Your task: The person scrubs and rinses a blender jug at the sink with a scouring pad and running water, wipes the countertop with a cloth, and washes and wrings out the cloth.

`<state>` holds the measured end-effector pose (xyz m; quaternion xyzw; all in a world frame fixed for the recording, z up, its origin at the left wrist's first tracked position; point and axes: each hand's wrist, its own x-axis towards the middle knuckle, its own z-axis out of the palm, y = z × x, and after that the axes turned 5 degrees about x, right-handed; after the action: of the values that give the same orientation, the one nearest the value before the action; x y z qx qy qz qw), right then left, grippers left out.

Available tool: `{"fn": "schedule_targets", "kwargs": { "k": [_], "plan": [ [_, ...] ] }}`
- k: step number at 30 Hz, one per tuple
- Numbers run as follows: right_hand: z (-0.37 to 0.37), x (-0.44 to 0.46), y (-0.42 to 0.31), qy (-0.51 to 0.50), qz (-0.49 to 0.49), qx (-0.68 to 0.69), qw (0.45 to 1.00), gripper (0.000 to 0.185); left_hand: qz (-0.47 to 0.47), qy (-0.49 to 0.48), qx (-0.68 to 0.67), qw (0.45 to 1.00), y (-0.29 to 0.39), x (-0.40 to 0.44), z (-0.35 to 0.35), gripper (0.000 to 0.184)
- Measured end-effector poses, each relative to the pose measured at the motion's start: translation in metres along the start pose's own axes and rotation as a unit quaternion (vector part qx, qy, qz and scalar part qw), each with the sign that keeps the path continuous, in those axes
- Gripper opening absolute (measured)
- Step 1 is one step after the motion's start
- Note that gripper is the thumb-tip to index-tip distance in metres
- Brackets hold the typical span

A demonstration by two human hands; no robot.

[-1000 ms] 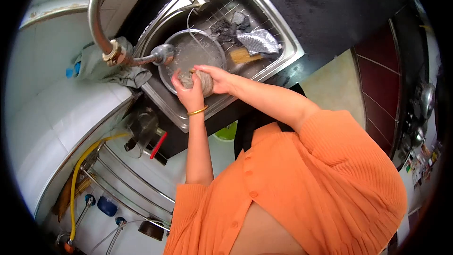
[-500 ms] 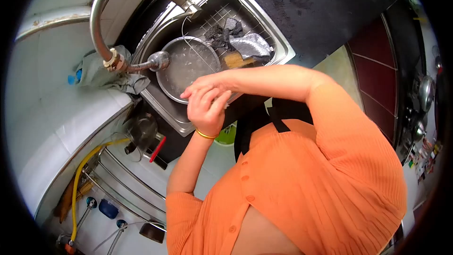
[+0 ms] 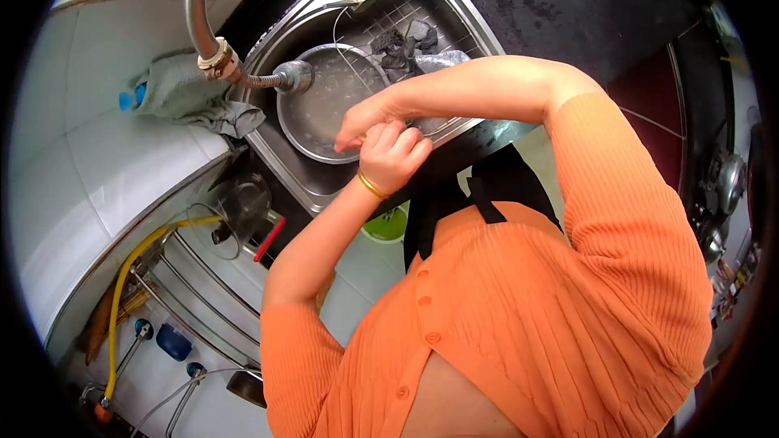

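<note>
My left hand [image 3: 393, 156], with a gold bangle at the wrist, is curled into a fist against my right hand [image 3: 365, 120]. The right hand's fingers are bent downward and pressed together. Anything between the two hands is hidden. Both are over the near rim of a round metal basin [image 3: 294, 131] of cloudy water, which stands in the sink [image 3: 479, 12]. Beside the basin, dark scrubbing pads [image 3: 398, 47] and a silvery cloth [image 3: 441, 61] lie on a wire rack, partly behind my right forearm.
A curved faucet [image 3: 197, 8] ends in a spray head [image 3: 296, 77] over the basin. A grey cloth [image 3: 182, 97] lies on the ledge at left. Black counter [image 3: 584, 16] extends to the right. Below are a green bucket [image 3: 385, 225] and a metal rail [image 3: 195, 296].
Both hands have shifted slightly right and up in view. The left hand has closed more tightly, and the right hand's fingers now point downward. The whole view has also shifted.
</note>
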<state>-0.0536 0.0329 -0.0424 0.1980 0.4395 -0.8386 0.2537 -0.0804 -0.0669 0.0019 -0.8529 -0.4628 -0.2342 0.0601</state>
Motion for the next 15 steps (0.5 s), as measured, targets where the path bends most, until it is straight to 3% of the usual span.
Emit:
{"fn": "schedule_targets", "kwargs": {
  "k": [5,8,9,10,11,12,13,14,15],
  "plan": [
    [-0.006,0.0,0.002,0.069,0.018,-0.053,0.996,0.035,0.031,-0.063,-0.009,0.997,-0.002,-0.017,0.013,0.01],
    [-0.006,-0.005,0.018,0.089,-0.028,0.09,0.992,0.032,0.075,-0.095,-0.032,0.992,-0.015,-0.017,0.008,0.011],
    [-0.006,-0.005,0.025,0.075,-0.053,0.173,0.981,0.031,0.053,-0.045,-0.048,0.996,-0.017,-0.01,0.003,0.015],
    [-0.002,-0.011,0.03,0.04,-0.102,0.336,0.936,0.028,0.029,0.002,-0.064,0.998,-0.018,-0.005,-0.006,0.018],
    [-0.003,-0.017,0.034,0.068,-0.111,0.41,0.903,0.02,-0.023,-0.011,-0.052,0.998,-0.022,-0.002,-0.02,0.036],
    [-0.003,-0.027,0.035,0.069,-0.112,0.408,0.903,0.02,-0.021,-0.01,-0.05,0.998,-0.018,0.001,-0.024,0.036],
    [-0.002,-0.038,0.036,0.071,-0.192,0.436,0.876,0.019,-0.153,0.047,-0.005,0.987,-0.016,0.004,-0.027,0.038],
    [-0.002,-0.05,0.037,0.072,-0.27,0.461,0.842,0.022,-0.217,0.077,0.021,0.973,-0.012,0.004,-0.028,0.039],
    [-0.001,-0.065,0.034,0.093,-0.287,0.424,0.854,0.031,-0.281,0.106,0.041,0.953,-0.008,0.003,-0.029,0.041]
  ]
}}
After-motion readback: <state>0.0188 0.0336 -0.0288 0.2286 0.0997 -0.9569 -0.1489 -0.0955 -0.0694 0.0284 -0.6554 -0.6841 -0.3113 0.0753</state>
